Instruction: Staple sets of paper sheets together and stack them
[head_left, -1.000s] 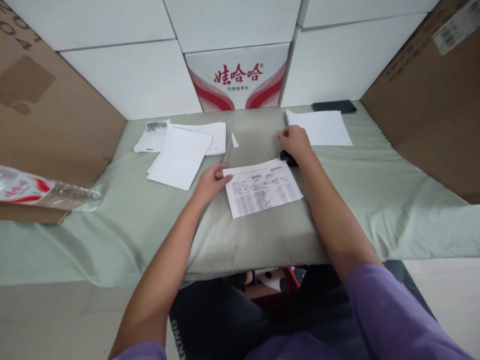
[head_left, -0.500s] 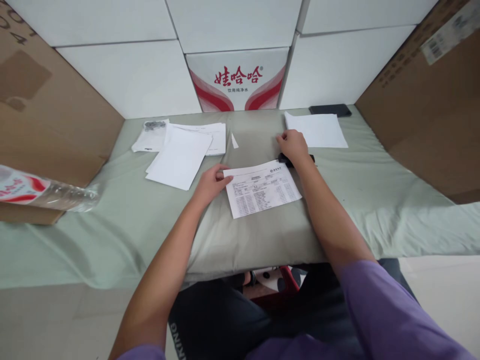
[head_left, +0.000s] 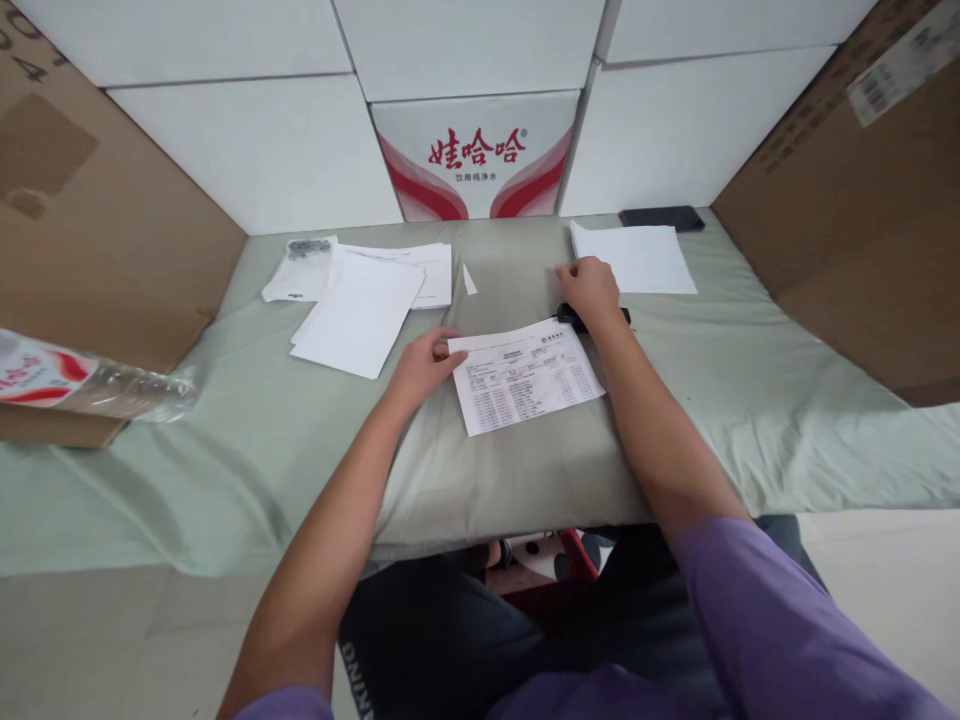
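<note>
A printed sheet of paper [head_left: 529, 385] lies in front of me on the green cloth. Its left edge is pinched by my left hand [head_left: 427, 362], thumb on top and fingers at the back. At the sheet's upper right corner is a small black object [head_left: 571, 317], probably a stapler, partly covered by my right wrist. My right hand [head_left: 591, 287] is closed above and just beyond this object, fingers curled; whatever they hold, if anything, is hidden. The sheet's top right corner meets the black object.
Left lie loose white sheets [head_left: 367, 305] and a clear plastic bag [head_left: 300, 270]. A small paper scrap [head_left: 469, 280] is mid-table. Right are a paper stack [head_left: 645, 260] and a dark phone-like slab [head_left: 660, 218]. Cardboard boxes [head_left: 862, 230] and a plastic bottle [head_left: 112, 380] flank the cloth.
Almost nothing differs. My right hand has shifted very slightly to the right; the sheet and my left hand stay nearly in place.
</note>
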